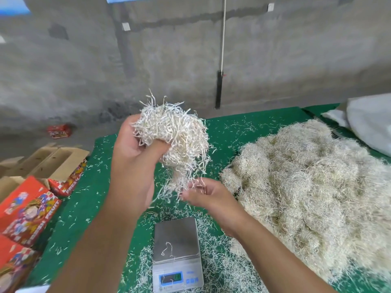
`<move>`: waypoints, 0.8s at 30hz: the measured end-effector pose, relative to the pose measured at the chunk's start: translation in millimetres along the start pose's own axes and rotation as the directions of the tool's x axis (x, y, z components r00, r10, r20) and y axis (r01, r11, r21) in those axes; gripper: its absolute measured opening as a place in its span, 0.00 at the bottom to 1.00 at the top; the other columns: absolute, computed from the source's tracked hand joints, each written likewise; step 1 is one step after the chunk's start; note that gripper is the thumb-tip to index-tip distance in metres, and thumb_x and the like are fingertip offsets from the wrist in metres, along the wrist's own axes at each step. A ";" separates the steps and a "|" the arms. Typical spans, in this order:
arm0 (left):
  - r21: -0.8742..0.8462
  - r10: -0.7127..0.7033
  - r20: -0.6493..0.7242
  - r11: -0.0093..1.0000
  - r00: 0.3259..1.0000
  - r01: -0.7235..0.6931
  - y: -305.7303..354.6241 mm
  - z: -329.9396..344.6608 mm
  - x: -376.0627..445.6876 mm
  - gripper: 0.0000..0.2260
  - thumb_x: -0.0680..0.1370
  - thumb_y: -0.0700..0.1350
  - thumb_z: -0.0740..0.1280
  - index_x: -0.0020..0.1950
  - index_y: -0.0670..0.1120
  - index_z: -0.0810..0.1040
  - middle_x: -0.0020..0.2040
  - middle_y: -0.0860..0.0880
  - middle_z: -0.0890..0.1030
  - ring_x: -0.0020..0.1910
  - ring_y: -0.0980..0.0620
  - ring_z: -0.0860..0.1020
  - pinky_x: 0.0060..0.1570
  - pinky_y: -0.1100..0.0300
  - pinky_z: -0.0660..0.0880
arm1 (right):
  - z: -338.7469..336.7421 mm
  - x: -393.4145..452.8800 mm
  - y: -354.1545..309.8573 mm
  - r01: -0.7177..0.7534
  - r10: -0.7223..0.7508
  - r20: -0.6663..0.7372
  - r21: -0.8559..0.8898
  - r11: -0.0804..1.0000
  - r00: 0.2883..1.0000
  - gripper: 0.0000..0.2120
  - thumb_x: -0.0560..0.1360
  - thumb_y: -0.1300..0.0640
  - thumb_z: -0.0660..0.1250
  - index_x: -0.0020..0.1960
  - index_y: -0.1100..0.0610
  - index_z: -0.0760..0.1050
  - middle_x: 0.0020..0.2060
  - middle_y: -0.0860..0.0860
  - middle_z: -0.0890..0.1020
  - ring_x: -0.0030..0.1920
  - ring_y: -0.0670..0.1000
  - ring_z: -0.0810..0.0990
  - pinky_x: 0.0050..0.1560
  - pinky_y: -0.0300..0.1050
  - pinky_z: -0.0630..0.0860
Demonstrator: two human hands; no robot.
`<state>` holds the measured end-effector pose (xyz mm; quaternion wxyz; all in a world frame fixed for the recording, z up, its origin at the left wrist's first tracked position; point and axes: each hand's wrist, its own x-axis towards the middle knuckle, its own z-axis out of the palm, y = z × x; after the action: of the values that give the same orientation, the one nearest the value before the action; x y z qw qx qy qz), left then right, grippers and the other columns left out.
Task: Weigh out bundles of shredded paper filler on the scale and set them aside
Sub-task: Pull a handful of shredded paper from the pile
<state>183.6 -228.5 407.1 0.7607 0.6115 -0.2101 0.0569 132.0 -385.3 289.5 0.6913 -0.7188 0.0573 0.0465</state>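
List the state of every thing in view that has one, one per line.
Left hand: raised, gripping the paper bundle.
Paper bundle: held in the air, off the scale.
Right hand: below the bundle, fingers among its hanging strands.
Scale: switched on, pan holding only stray strands.
Filler pile: heaped on the green table.
Cardboard boxes: open.

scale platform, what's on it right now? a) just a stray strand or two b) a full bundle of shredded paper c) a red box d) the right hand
a: the scale platform carries only a stray strand, while the bundle is held up in the left hand.
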 end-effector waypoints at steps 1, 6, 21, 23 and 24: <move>0.014 -0.006 -0.012 1.000 1.000 0.006 -1.5 -1.5 -1.2 0.24 0.75 0.27 0.66 0.64 0.51 0.77 0.51 0.54 0.84 0.47 0.58 0.81 0.48 0.64 0.78 | 0.8 2.4 -4.2 0.027 -0.024 -0.078 0.036 0.999 0.997 0.18 0.77 0.39 0.73 0.61 0.49 0.82 0.53 0.46 0.88 0.52 0.49 0.87 0.70 0.60 0.77; 0.101 -0.224 -0.087 0.967 0.971 0.232 -27.3 -12.4 -22.0 0.30 0.78 0.36 0.72 0.63 0.72 0.74 0.63 0.66 0.76 0.65 0.65 0.76 0.65 0.57 0.67 | -9.3 10.2 -26.0 0.053 0.120 -0.241 0.607 0.793 0.963 0.17 0.85 0.61 0.63 0.73 0.60 0.73 0.62 0.54 0.83 0.55 0.53 0.87 0.64 0.58 0.82; 0.103 -0.462 -0.350 0.846 0.815 0.524 -72.5 -23.9 -36.9 0.33 0.68 0.47 0.75 0.68 0.69 0.69 0.56 0.69 0.75 0.57 0.65 0.75 0.56 0.58 0.69 | 24.3 5.8 -43.5 0.143 -0.080 -0.285 0.210 0.967 0.955 0.14 0.83 0.36 0.63 0.51 0.44 0.81 0.42 0.37 0.82 0.46 0.40 0.81 0.57 0.48 0.75; 0.087 -0.518 -0.354 0.811 0.779 0.579 -73.0 -26.1 -39.6 0.29 0.62 0.50 0.74 0.63 0.61 0.72 0.52 0.65 0.79 0.51 0.65 0.76 0.48 0.59 0.68 | 24.9 1.6 -34.0 0.204 -0.168 -0.311 0.085 0.975 0.935 0.17 0.80 0.32 0.63 0.62 0.40 0.78 0.51 0.31 0.81 0.56 0.38 0.81 0.57 0.43 0.77; 0.110 -0.530 -0.330 0.800 0.781 0.590 -75.8 -26.8 -40.0 0.25 0.63 0.50 0.72 0.60 0.56 0.75 0.52 0.60 0.81 0.51 0.61 0.79 0.45 0.58 0.70 | 27.5 -2.6 -31.1 0.221 -0.204 -0.240 0.042 0.974 0.949 0.23 0.77 0.26 0.62 0.69 0.32 0.72 0.58 0.24 0.77 0.62 0.33 0.77 0.58 0.40 0.75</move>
<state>180.2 -214.8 318.5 0.6967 0.7074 0.0998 -0.0648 134.4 -356.6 319.6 0.7049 -0.6971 0.0622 -0.1153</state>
